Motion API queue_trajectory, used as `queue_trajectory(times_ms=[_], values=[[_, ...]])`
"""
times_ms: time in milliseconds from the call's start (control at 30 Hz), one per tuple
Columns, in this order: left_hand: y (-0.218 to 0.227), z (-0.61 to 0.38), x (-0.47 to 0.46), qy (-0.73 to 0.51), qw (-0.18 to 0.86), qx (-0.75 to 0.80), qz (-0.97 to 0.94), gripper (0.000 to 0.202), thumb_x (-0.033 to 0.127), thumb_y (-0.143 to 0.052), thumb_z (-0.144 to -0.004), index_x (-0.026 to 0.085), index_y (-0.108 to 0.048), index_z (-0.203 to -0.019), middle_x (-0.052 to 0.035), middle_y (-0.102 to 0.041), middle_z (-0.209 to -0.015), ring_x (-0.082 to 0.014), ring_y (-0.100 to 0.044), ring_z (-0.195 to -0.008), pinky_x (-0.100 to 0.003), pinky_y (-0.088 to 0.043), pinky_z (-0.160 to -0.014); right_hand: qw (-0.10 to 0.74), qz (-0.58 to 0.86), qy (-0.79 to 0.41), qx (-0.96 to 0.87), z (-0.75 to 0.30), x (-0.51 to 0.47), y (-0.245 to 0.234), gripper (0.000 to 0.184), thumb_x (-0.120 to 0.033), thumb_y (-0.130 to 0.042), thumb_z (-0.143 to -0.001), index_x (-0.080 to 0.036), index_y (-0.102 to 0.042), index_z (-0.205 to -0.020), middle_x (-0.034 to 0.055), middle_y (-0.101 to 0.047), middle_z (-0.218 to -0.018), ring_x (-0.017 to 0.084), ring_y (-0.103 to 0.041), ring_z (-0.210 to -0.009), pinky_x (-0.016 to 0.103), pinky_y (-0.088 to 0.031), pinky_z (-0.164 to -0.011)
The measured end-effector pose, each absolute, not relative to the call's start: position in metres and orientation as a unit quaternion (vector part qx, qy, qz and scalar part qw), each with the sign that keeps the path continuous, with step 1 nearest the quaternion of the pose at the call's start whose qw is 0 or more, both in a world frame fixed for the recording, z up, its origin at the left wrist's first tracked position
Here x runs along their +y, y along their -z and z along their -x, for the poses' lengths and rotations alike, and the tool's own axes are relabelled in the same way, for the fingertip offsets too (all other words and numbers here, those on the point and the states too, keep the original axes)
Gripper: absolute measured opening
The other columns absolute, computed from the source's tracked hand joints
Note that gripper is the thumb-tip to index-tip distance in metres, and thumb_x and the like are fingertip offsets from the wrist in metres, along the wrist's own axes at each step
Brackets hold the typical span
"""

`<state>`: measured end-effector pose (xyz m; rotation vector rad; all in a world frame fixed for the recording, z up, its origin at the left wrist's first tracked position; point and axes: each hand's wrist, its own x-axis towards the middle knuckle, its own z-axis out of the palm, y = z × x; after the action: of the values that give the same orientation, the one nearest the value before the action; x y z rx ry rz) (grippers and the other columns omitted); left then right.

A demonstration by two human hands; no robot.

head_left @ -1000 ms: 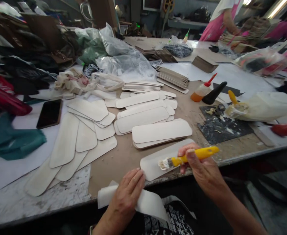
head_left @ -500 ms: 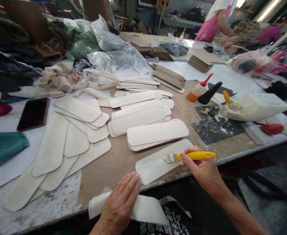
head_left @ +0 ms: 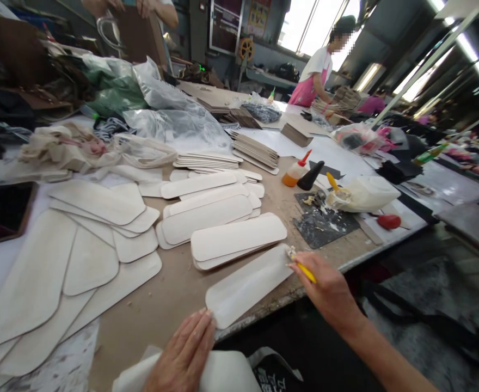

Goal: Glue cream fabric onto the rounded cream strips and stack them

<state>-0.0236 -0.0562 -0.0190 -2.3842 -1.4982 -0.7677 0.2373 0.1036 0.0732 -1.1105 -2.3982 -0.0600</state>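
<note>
My right hand point(head_left: 325, 288) grips a yellow-handled brush point(head_left: 302, 265) whose bristles touch the far end of a white rounded panel point(head_left: 247, 286) lying at the table's front edge. My left hand point(head_left: 182, 354) rests flat, fingers together, on another white piece point(head_left: 223, 373) held at my lap, its fingertips near the panel's near end. Behind the panel sits a stack of the same white panels point(head_left: 235, 237).
Several white panels fan out at the left point(head_left: 80, 256) and centre point(head_left: 207, 209). A dark glue-smeared pad point(head_left: 325, 223), an orange glue bottle point(head_left: 296, 171), a white bag point(head_left: 366, 193) and a red tool point(head_left: 388, 220) lie at right. A phone point(head_left: 2, 209) lies far left. Other people work beyond.
The brush has travelled from the middle of the panel to its far right end. My view has tilted up and turned left, so the table contents shifted left.
</note>
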Motion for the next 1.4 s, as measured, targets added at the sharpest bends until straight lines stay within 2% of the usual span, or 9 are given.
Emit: queue_trajectory(times_ms=[133, 300, 400, 533, 633, 800, 1033, 1267, 1400], values=[[0.030, 0.024, -0.052, 0.304, 0.158, -0.483, 0.806, 0.052, 0.002, -0.020, -0.088, 0.008, -0.029, -0.139, -0.0099, -0.064, -0.114, -0.0190, -0.036, -0.130, -0.031, -0.028, -0.109, 0.266, 0.324, 0.003, -0.908, -0.197, 0.055, -0.069, 0.017, -0.004, -0.049, -0.083, -0.015, -0.059, -0.091, 0.0083, -0.065, -0.079, 0.020, -0.062, -0.078, 0.031, -0.053, -0.071], [0.034, 0.025, -0.053, 0.295, 0.146, -0.501, 0.801, 0.052, 0.005, -0.023, -0.089, 0.012, -0.029, -0.140, -0.0089, -0.064, -0.116, -0.0172, -0.047, -0.122, -0.030, -0.036, -0.105, 0.319, 0.259, -0.165, -0.897, -0.179, 0.034, -0.082, 0.015, -0.010, -0.050, -0.084, -0.018, -0.056, -0.095, 0.0066, -0.065, -0.081, 0.016, -0.062, -0.075, 0.026, -0.055, -0.067], [0.028, 0.027, -0.055, 0.282, 0.152, -0.489, 0.811, 0.051, 0.005, -0.026, -0.088, 0.011, -0.033, -0.138, -0.0096, -0.062, -0.119, -0.0186, -0.047, -0.122, -0.030, -0.034, -0.106, 0.314, 0.320, -0.093, -0.889, -0.206, 0.058, -0.085, 0.018, -0.009, -0.051, -0.085, -0.020, -0.056, -0.099, 0.0064, -0.065, -0.084, 0.017, -0.062, -0.082, 0.030, -0.054, -0.074], [0.021, 0.025, -0.060, 0.240, 0.111, -0.518, 0.814, 0.055, 0.002, -0.031, -0.086, 0.011, -0.029, -0.140, -0.0109, -0.059, -0.123, -0.0202, -0.044, -0.124, -0.032, -0.039, -0.103, 0.255, 0.385, 0.027, -0.886, -0.243, 0.091, -0.072, 0.015, -0.013, -0.048, -0.087, -0.020, -0.059, -0.095, 0.0079, -0.065, -0.088, 0.021, -0.062, -0.084, 0.037, -0.053, -0.079], [0.021, 0.022, -0.062, 0.258, 0.106, -0.526, 0.803, 0.051, 0.002, -0.033, -0.084, 0.010, -0.040, -0.133, -0.0119, -0.058, -0.124, -0.0217, -0.042, -0.126, -0.033, -0.039, -0.103, 0.241, 0.376, 0.028, -0.894, -0.243, 0.090, -0.065, 0.015, -0.013, -0.048, -0.086, -0.019, -0.060, -0.092, 0.0085, -0.065, -0.087, 0.022, -0.062, -0.084, 0.037, -0.054, -0.077], [0.020, 0.019, -0.061, 0.277, 0.094, -0.525, 0.800, 0.044, 0.000, -0.039, -0.081, 0.007, -0.051, -0.122, -0.0135, -0.059, -0.121, -0.0226, -0.041, -0.126, -0.034, -0.041, -0.102, 0.316, 0.326, -0.101, -0.885, -0.205, 0.058, -0.071, 0.019, -0.009, -0.052, -0.084, -0.020, -0.058, -0.098, 0.0064, -0.065, -0.086, 0.018, -0.062, -0.083, 0.032, -0.055, -0.076], [0.019, 0.015, -0.062, 0.311, 0.075, -0.533, 0.784, 0.053, -0.005, -0.033, -0.079, 0.008, -0.044, -0.129, -0.0145, -0.059, -0.122, -0.0225, -0.041, -0.127, -0.037, -0.044, -0.100, 0.363, 0.264, -0.299, -0.842, -0.159, 0.035, -0.070, 0.016, -0.010, -0.052, -0.084, -0.019, -0.058, -0.095, 0.0049, -0.064, -0.083, 0.016, -0.063, -0.080, 0.027, -0.055, -0.073], [0.013, 0.015, -0.060, 0.285, 0.098, -0.537, 0.788, 0.045, -0.003, -0.035, -0.080, 0.007, -0.054, -0.119, -0.0139, -0.061, -0.118, -0.0216, -0.046, -0.122, -0.035, -0.045, -0.098, 0.395, 0.341, -0.169, -0.836, -0.177, 0.057, -0.073, 0.014, -0.009, -0.052, -0.083, -0.020, -0.059, -0.088, 0.0052, -0.063, -0.078, 0.017, -0.063, -0.074, 0.029, -0.055, -0.070], [0.011, 0.016, -0.061, 0.292, 0.099, -0.529, 0.791, 0.042, -0.001, -0.035, -0.082, 0.006, -0.054, -0.119, -0.0140, -0.061, -0.119, -0.0222, -0.043, -0.125, -0.035, -0.043, -0.100, 0.376, 0.299, -0.230, -0.846, -0.169, 0.045, -0.074, 0.017, -0.008, -0.051, -0.084, -0.019, -0.058, -0.093, 0.0054, -0.063, -0.081, 0.016, -0.062, -0.079, 0.028, -0.055, -0.072]])
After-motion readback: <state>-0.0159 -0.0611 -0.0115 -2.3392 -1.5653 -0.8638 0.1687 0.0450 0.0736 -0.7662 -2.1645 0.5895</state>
